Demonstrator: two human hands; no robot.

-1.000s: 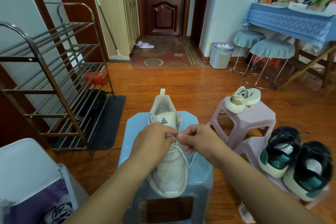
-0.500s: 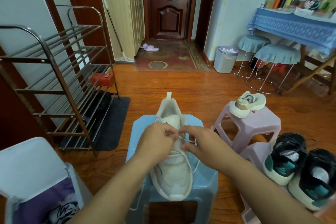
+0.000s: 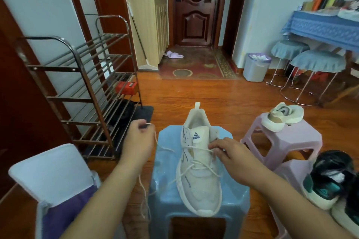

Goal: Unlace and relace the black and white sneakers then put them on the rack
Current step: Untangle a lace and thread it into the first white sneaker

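Pinching lace end (image 3: 149,124), left grip (image 3: 138,137) nears rack (image 3: 81,83) — right grip (image 3: 227,151) pinches sneaker (image 3: 198,165) lacing.

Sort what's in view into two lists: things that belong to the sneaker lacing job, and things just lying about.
In the job:
white sneaker on the blue stool
its lace, pulled out by the left hand
right hand at the eyelets
dark sneakers
shoe rack

Lying about:
cream shoe on the pink stool
bin
slippers
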